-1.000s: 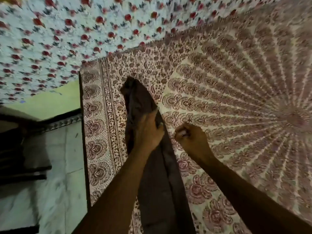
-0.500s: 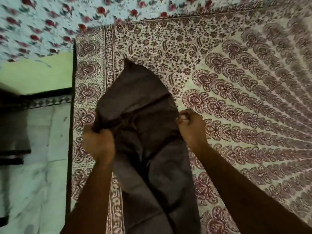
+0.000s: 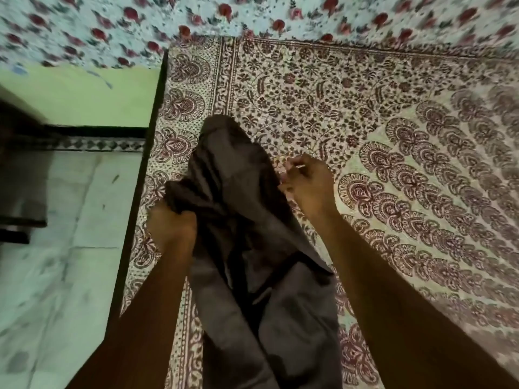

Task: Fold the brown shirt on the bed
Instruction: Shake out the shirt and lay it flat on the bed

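Note:
The brown shirt (image 3: 247,220) lies crumpled and bunched near the left edge of the bed (image 3: 365,113), which is covered with a maroon-patterned sheet. My left hand (image 3: 171,226) is clenched on a bunch of the shirt's left side, lifting it off the sheet. My right hand (image 3: 309,183) pinches the shirt's right edge with curled fingers. The lower part of the shirt runs down between my forearms and out of the frame's bottom.
The bed's dark left edge (image 3: 134,209) drops to a pale tiled floor (image 3: 56,276). A floral cloth with red flowers (image 3: 252,15) lies along the far side. Dark furniture (image 3: 19,178) stands at the far left by a green wall.
My left hand moved from the shirt's middle out to its left side, spreading the cloth. The shirt has since bunched up again, and my right hand has shifted slightly farther away.

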`<state>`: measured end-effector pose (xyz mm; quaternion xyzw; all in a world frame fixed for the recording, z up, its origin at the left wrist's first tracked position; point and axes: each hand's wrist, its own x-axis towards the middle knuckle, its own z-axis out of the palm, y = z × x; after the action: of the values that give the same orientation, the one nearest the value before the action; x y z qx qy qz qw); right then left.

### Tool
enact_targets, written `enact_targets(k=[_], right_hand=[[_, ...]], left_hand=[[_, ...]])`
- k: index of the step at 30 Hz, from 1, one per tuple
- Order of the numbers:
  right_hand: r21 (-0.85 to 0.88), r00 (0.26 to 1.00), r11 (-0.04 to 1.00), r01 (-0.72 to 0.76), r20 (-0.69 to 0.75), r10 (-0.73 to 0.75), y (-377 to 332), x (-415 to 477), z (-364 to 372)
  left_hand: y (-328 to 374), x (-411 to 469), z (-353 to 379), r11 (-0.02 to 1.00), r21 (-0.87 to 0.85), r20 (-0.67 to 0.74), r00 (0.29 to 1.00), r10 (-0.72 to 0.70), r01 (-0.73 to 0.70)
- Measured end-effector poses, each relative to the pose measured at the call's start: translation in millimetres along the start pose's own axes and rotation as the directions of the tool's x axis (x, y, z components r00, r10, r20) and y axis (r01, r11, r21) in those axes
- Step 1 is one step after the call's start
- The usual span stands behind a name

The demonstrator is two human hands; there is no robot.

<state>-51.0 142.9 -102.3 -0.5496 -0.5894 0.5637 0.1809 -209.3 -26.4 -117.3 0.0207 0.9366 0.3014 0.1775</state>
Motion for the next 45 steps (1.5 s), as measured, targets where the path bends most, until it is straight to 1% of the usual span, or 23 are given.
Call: enact_targets(k=[1,3,6,9,11,12,14,15,17,18,20,22,24,25,27,29,30,31,33,35,39,40,45], right_hand=[[-0.185,0.999,0.983,0.016,-0.03,-0.022,5,12,3],[-0.487,0.997,0.874,0.006,0.075,0.035,2,29,15],[-0.66,0.942,0.736,0.154,0.322,0.092,-12,32,29],[-0.43,0.879,0.863,0.266,0.475,-0.034,-16,30,30],[-0.142,0.939,0.99,0.007,0.34,0.042,-15,26,25],[0.038,0.96,0.987,-0.155,0.242,0.142,-12,26,21],[0.32,0.904,0.847,-0.424,0.201,0.377,-7,25,7],[0.342,0.847,0.777,-0.528,0.283,0.45,-6,21,-2],[0.113,0.753,0.805,-0.582,0.451,0.48,-6,7,-19],[-0.045,0.744,0.858,-0.511,0.477,0.468,-7,1,-27],[-0.162,0.864,0.942,-0.295,0.374,0.336,-17,-10,-39],[0.015,0.977,0.988,-0.152,0.155,0.148,-37,-23,-55],[0.186,0.998,0.981,-0.057,-0.003,0.058,-59,-48,-78],[0.184,1.0,0.983,-0.003,0.024,-0.001,-71,-67,-89],[0.072,0.953,0.99,0.12,0.27,-0.136,-98,-119,-108],[-0.131,0.831,0.97,0.204,0.548,-0.101,-118,-178,-130],[-0.195,0.814,0.951,0.238,0.574,-0.086,-122,-201,-145],[-0.209,0.85,0.949,0.238,0.518,-0.099,-123,-217,-162],[-0.18,0.969,0.972,0.15,0.222,-0.109,-130,-252,-198],[-0.258,0.989,0.955,0.145,0.012,-0.147,-133,-287,-226],[-0.527,0.949,0.814,0.242,0.302,-0.087,-161,-364,-258],[-0.566,0.95,0.784,0.256,0.296,-0.096,-167,-376,-270],[-0.339,0.96,0.91,0.237,-0.062,-0.273,-182,-414,-352]], left_hand=[[1,1,0,1.0,0.009,0.013,1.0,0.013,-0.014],[5,6,2,0.998,-0.027,0.037,0.998,0.056,-0.055],[16,14,4,0.997,-0.067,0.077,0.996,0.04,-0.035],[15,23,4,0.994,-0.105,0.128,0.991,0.044,-0.03],[11,28,1,0.989,-0.15,0.134,0.99,0.032,-0.012],[6,32,0,0.985,-0.17,0.134,0.99,0.032,-0.009],[-1,34,-6,0.974,-0.225,0.152,0.988,0.025,0.009],[-3,33,-10,0.96,-0.276,0.173,0.985,0.008,0.041],[-5,29,-20,0.924,-0.368,0.204,0.978,-0.032,0.107],[-3,26,-28,0.912,-0.386,0.246,0.968,-0.041,0.136],[8,15,-44,0.892,-0.401,0.405,0.914,-0.031,0.208],[19,4,-57,0.897,-0.393,0.502,0.865,0.027,0.201],[31,-18,-77,0.945,-0.327,0.409,0.897,0.167,-0.027],[39,-29,-89,0.943,-0.304,0.338,0.909,0.242,-0.138],[58,-50,-117,0.914,-0.321,0.234,0.915,0.329,-0.247],[83,-71,-150,0.886,-0.354,0.186,0.906,0.379,-0.298],[94,-81,-166,0.876,-0.369,0.16,0.908,0.388,-0.309],[107,-89,-181,0.866,-0.378,0.128,0.908,0.399,-0.327],[125,-113,-213,0.837,-0.376,0.087,0.884,0.46,-0.399],[137,-145,-242,0.811,-0.341,0.085,0.844,0.53,-0.475],[161,-214,-291,0.769,-0.321,0.046,0.802,0.595,-0.552],[165,-229,-302,0.771,-0.321,0.026,0.809,0.588,-0.55],[176,-310,-335,0.746,-0.253,-0.05,0.779,0.625,-0.616]])
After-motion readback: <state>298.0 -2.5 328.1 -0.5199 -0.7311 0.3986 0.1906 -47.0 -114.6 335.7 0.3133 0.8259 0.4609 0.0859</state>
